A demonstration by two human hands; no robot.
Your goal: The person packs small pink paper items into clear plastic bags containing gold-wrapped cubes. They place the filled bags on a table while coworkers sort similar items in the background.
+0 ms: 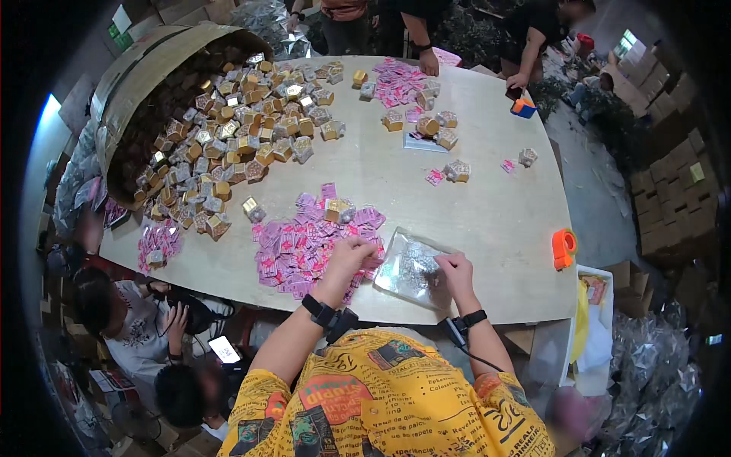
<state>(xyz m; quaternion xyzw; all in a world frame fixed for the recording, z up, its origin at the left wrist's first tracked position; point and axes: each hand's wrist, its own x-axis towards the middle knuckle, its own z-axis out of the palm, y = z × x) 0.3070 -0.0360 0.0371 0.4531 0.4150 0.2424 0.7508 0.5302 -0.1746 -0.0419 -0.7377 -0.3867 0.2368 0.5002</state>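
Note:
A wide heap of small pink printed cards (297,255) lies on the table in front of me. Over its right side is my left hand (352,257), fingers drawn together, with pink showing right at the fingertips; whether a card is pinched there is unclear. To the right rests a clear, squarish plastic tray or bag (394,263) with small silvery pieces (417,263) inside. My right hand (455,273) is at its right edge, thumb and fingers pinched together; anything between them is too small to make out. A gold-and-clear faceted box (339,211) sits on the pink heap.
A big cardboard carton (114,99) on its side spills many gold-and-clear boxes (228,145) across the left. An orange tape dispenser (563,249) stands at the right edge. More pink cards (400,80) lie at the far side, near other people's hands. Two people are at the lower left.

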